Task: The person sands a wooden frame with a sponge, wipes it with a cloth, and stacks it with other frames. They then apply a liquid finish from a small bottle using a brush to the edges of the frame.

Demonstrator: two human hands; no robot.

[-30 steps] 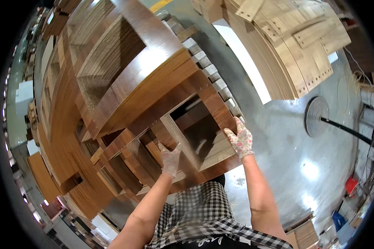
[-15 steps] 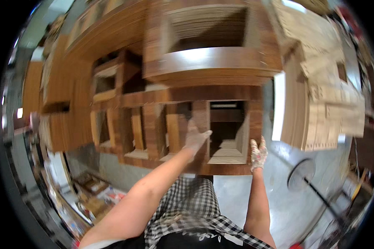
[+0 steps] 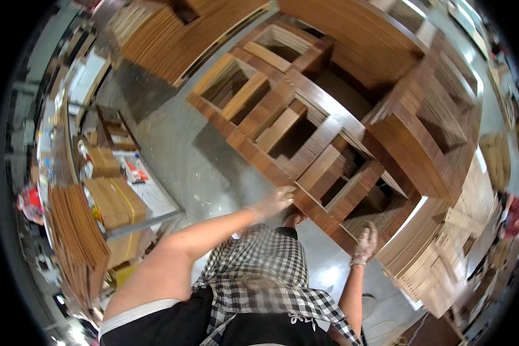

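While both gloved hands rest on the wooden compartment frame (image 3: 323, 155), left hand (image 3: 277, 202) grips its near rail, fingers curled; right hand (image 3: 365, 242) lies flat, fingers together. Compartments look hollow. Cardboard boxes (image 3: 115, 202) sit on a metal table (image 3: 155, 202).
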